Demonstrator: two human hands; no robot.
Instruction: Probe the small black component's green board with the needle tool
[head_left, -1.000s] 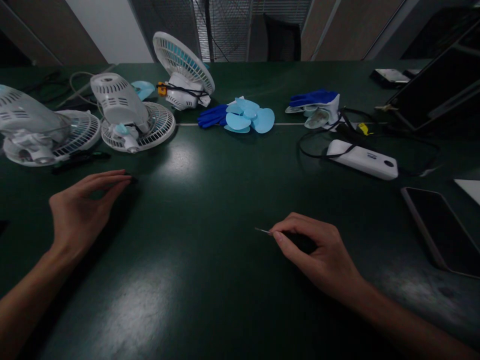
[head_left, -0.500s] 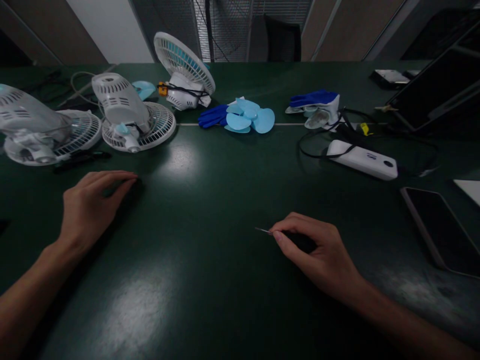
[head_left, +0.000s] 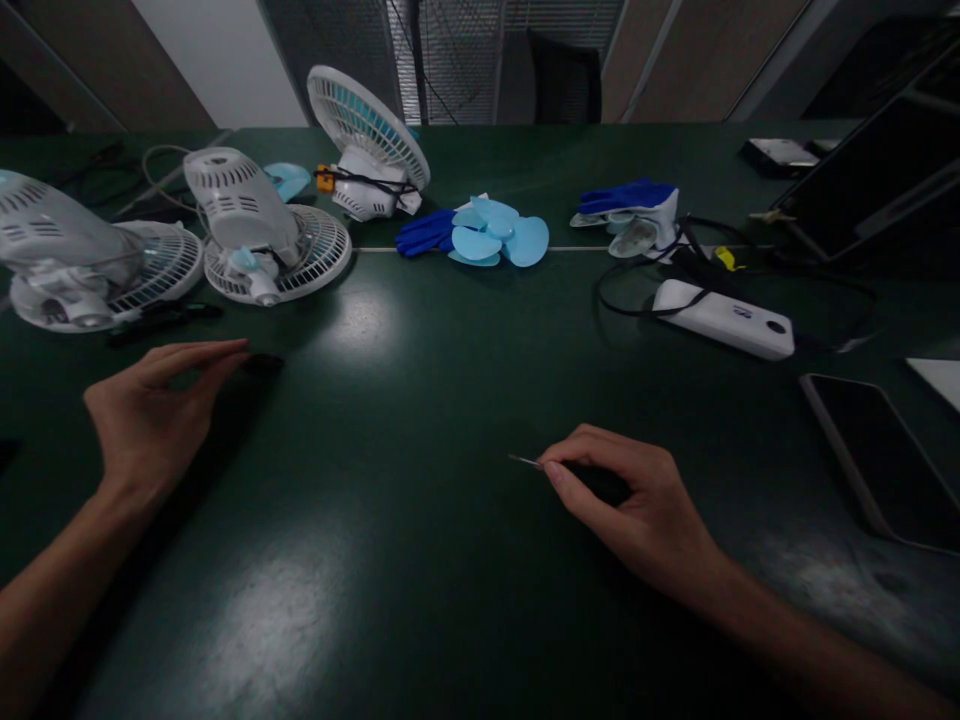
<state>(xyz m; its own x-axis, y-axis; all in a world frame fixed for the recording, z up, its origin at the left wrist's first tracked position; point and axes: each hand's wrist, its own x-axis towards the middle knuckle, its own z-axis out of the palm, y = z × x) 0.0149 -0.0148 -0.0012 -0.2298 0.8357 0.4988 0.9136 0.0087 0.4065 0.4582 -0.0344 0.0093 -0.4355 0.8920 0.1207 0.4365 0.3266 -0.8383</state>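
My right hand is closed in a pinch, thumb against index finger, on a thin metal piece. Its narrow tip points left above the dark green table; the exact kind is too small to make out. At the left, my left hand hovers low with thumb and index tips slightly parted. A small dark object lies on the table right at those fingertips, its shape unclear. Behind that hand, a white fan rests face down on its grille, and another white fan lies to its left.
Farther back are a tilted fan with an orange-tagged cord, light blue fan blades, and blue-and-white gloves. To the right lie a white oblong device with a black cable, a phone and a dark monitor.
My left hand has drawn back to the left, its fingertips parting slightly, and the small dark object now shows beside them. My right hand stays in place with the thin metal piece.
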